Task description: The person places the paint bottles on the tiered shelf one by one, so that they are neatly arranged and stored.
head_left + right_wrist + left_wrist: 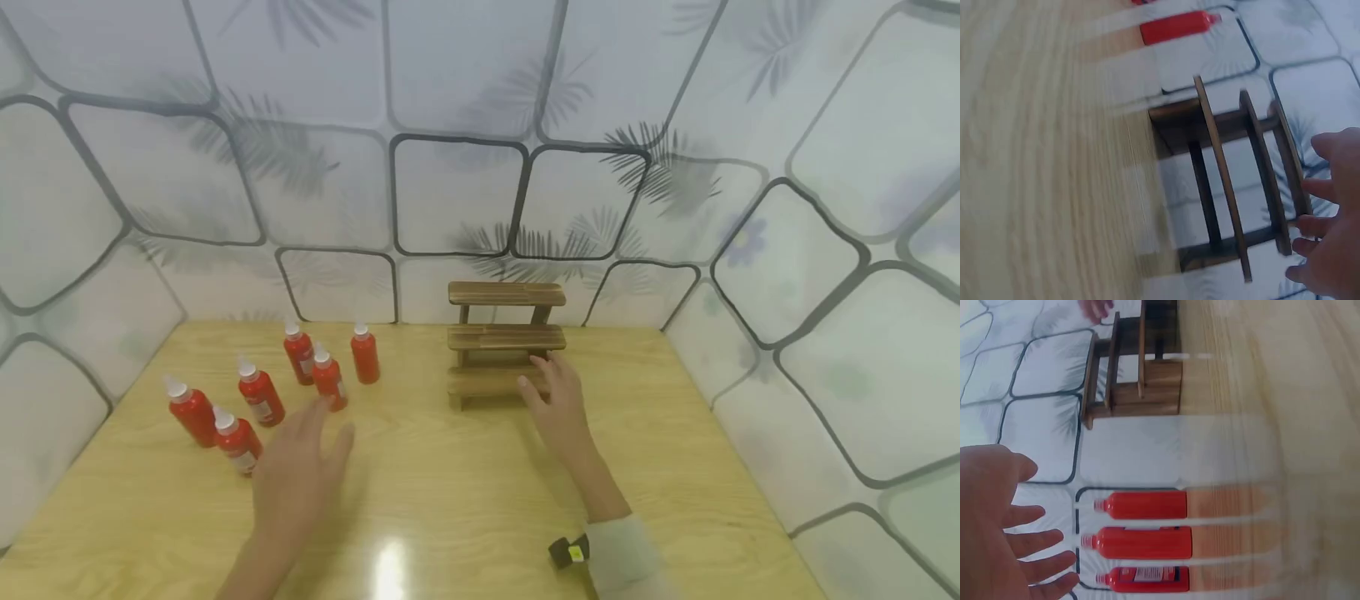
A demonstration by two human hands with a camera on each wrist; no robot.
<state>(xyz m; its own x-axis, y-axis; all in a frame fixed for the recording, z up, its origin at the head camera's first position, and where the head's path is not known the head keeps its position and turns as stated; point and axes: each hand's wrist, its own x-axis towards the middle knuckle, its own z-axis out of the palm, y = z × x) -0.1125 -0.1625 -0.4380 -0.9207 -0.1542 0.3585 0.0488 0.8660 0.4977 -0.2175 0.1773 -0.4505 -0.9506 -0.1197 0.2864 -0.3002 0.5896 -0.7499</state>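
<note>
Several red squeeze bottles with white nozzle caps stand at the left of the table, among them a front bottle (238, 446) and one farthest right (365, 357). My left hand (296, 471) hovers beside them with fingers spread and nothing in its grasp; the left wrist view shows the fingers (1041, 570) straight, apart from the bottles (1144, 542). A three-tier wooden step shelf (506, 337) stands near the back wall. Over its right end is my right hand (558, 408), fingers extended and holding nothing. In the right wrist view those fingertips (1305, 225) overlap the shelf's edge.
Patterned panels wall in the wooden table (450, 492) at the back (457, 200), left and right (847, 358). A small black device with a yellow-green label (570, 552) sits at my right sleeve (622, 550).
</note>
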